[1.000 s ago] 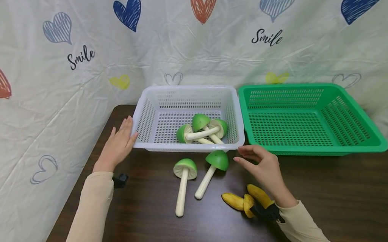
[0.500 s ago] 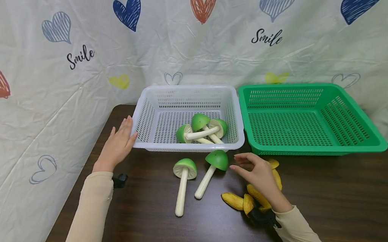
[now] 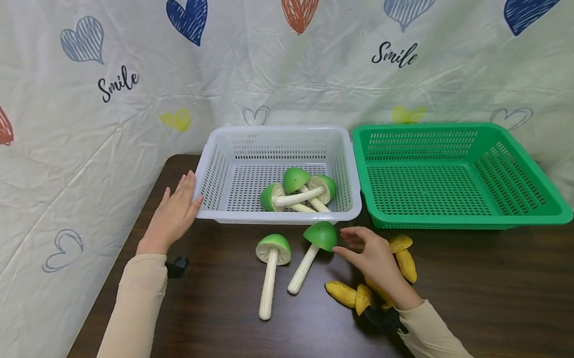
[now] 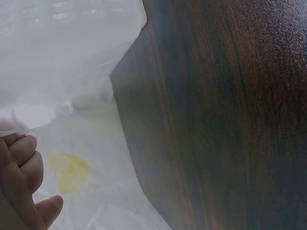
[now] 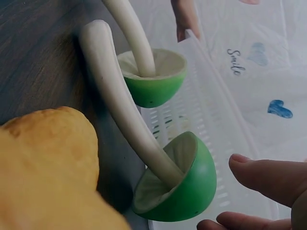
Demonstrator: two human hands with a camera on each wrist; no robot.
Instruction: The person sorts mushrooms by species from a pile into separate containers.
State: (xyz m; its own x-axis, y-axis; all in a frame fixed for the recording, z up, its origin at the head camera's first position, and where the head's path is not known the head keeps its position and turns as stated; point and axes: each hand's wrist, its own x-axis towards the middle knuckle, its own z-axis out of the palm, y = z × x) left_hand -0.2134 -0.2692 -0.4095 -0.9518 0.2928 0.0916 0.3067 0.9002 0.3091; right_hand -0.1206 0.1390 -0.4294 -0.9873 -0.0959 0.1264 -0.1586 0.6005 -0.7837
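Note:
My left hand (image 3: 171,216) rests on the left rim of the white basket (image 3: 275,218), fingers straight. Inside that basket lie several green-capped toy mushrooms (image 3: 296,179) with pale stems. Two more lie on the table in front of it: a left mushroom (image 3: 270,276) and a right mushroom (image 3: 322,237). Thumb and fingers of my right hand (image 3: 371,255) are spread beside the right mushroom's cap. The right wrist view shows the thumb (image 5: 261,177) a small gap away from the green cap (image 5: 201,177), with nothing held.
A green basket (image 3: 472,222) stands against the white one's right side. Yellow lumpy pieces (image 3: 341,294) lie on the dark wooden table (image 3: 218,330), partly hidden under my right wrist. Behind hangs a pale heart-printed cloth (image 3: 257,52).
My right hand has moved left and slightly down, from near the baskets' corner to the right mushroom's cap, uncovering more yellow pieces. My left hand stays on the white rim.

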